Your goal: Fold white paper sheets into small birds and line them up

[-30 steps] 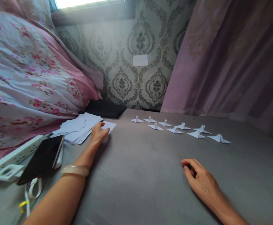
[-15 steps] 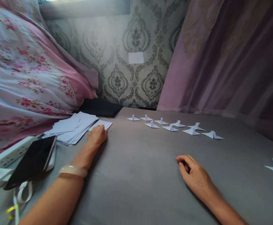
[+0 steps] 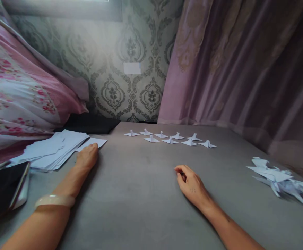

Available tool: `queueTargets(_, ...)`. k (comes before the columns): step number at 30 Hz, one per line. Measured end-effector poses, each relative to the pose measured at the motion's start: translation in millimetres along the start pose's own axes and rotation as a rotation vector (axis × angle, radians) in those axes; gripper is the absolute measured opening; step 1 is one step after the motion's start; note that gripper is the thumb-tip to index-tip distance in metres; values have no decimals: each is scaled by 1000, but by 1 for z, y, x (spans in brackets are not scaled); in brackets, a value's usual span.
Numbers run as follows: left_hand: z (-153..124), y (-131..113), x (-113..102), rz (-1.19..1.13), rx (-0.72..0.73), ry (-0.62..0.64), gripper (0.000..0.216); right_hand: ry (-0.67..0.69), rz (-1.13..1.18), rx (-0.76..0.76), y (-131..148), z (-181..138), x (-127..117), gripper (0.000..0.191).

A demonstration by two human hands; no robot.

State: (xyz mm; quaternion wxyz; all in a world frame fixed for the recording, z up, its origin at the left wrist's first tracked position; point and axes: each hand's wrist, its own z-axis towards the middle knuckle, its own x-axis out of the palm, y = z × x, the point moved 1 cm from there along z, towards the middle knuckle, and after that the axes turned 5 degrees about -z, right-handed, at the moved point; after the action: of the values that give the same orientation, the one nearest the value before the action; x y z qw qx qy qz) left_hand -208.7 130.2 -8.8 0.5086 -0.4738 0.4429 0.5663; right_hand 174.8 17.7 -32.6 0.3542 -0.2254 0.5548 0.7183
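Note:
My left hand (image 3: 88, 156), with a pale bangle (image 3: 54, 200) on the wrist, rests closed on the grey surface. It lies at the near edge of a white paper sheet (image 3: 97, 142) and covers part of it; the fingertips are hidden. Just left of it lies a fanned stack of white papers (image 3: 46, 149). My right hand (image 3: 191, 187) rests on its side with the fingers loosely curled and nothing visible in them. Beyond it, small folded white paper figures (image 3: 170, 140) stand in two rows. A heap of larger folded papers (image 3: 277, 175) lies to its right.
A dark phone (image 3: 7, 189) lies at the left edge on something white. At the back left is a flat black item (image 3: 89, 124), beside floral fabric (image 3: 18, 100). A pink curtain (image 3: 206, 69) hangs along the right. The patterned wall (image 3: 112, 93) closes off the back.
The view has swung to the right, so everything sits farther left and more of the folded paper heap shows. Both hands keep their pose and place on the surface.

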Motion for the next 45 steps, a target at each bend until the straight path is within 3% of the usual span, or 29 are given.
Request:
queueTargets(2, 2, 5, 4, 14, 24, -7, 40, -112, 256, 113, -3, 7, -14, 25)
queueTargets(4, 5, 10, 9, 14, 40, -20, 42, -358, 497, 198, -7, 15, -36, 36)
queueTargets(6, 8, 16, 14, -20, 37, -57, 41, -609, 618, 245, -15, 21, -59, 37)
queueTargets(8, 9, 19, 16, -67, 20, -84, 40, -713, 673, 357, -24, 24, -70, 36)
queueTargets(9, 9, 19, 16, -82, 9, -89, 40, -699, 670, 406, -28, 24, -71, 36)
queueTargets(11, 6, 16, 12, -132, -24, -126, 39, -549, 606, 477, -33, 22, -62, 36)
queueTargets(13, 1, 5, 3, -226, -52, -213, 37, -425, 598, 470, -32, 19, -48, 35)
queueTargets(16, -8, -26, -15, -378, -7, -337, 38, -285, 591, 403, -19, 14, -32, 30)
queueTargets(18, -16, -56, -30, -500, 59, -337, 39, -221, 586, 360, -8, 12, -29, 28)
queueTargets(22, -41, -114, -58, -1501, 151, 21, 43, -99, 560, 283, 8, 7, -34, 34)
queueTargets(25, -61, -141, -69, -1806, 171, 323, 40, 14, 609, 248, 15, 2, -39, 46)
queueTargets(28, -76, -152, -64, -1819, 158, 518, 33, 136, 727, 240, 23, -2, -41, 56)
queueTargets(31, -82, -156, -48, -1759, 104, 611, 29, 244, 804, 240, 30, -7, -40, 58)
queueTargets(36, -86, -162, -23, -1668, 35, 717, 28, 309, 642, 217, 34, -11, -30, 42)
queueTargets(39, -87, -162, -17, -1652, 25, 735, 31, 344, 546, 223, 32, -12, -24, 36)
queueTargets(45, -84, -158, -12, -1602, -2, 656, 36, 365, 503, 213, 30, -12, -26, 32)
